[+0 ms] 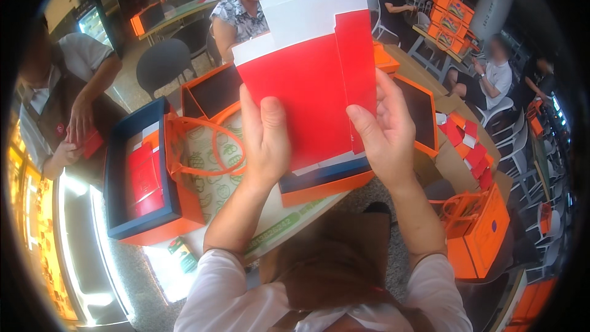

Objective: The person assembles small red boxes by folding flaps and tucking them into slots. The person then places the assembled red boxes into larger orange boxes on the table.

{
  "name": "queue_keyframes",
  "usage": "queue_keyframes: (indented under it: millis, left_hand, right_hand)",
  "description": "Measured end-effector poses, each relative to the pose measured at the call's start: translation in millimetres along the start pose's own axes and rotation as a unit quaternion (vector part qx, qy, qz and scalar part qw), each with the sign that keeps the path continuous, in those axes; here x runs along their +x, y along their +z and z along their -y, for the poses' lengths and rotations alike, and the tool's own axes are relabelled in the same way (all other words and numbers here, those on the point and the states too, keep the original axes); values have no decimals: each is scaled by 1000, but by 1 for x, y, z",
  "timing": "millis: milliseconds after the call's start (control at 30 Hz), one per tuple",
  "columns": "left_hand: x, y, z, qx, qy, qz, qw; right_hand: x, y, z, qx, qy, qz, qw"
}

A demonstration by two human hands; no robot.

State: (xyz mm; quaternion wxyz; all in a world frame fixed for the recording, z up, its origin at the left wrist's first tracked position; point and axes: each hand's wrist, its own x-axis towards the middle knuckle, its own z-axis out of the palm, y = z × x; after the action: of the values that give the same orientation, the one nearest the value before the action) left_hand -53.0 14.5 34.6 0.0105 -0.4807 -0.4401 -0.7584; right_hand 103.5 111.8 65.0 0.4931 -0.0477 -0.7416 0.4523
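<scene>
Red-and-white folded card sleeve (307,80) held upright before the chest, left hand (265,141) and right hand (382,129) gripping its lower edges with closed fingers, above an orange-edged box (326,183), navy-and-orange box (144,178) with red inserts lying left on the table (270,224).

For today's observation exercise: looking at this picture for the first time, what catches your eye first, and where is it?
The eye lands on the flat red and white card sleeve at the centre, held up by the left hand and the right hand. To the left, on the table, an open orange and blue box holds red packets. At lower right stands an orange gift bag with handles.
</scene>
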Motion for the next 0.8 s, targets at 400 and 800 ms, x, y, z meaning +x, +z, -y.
queue_keyframes:
  millis: [400,800]
  left_hand:
    - [-4,-3,-17,-17,-8,21,1000]
    - [-8,-3,-32,73,79,119,987]
  right_hand:
    - [1,-9,9,-285,-109,-51,951]
    - [36,-23,73,-358,-152,121,913]
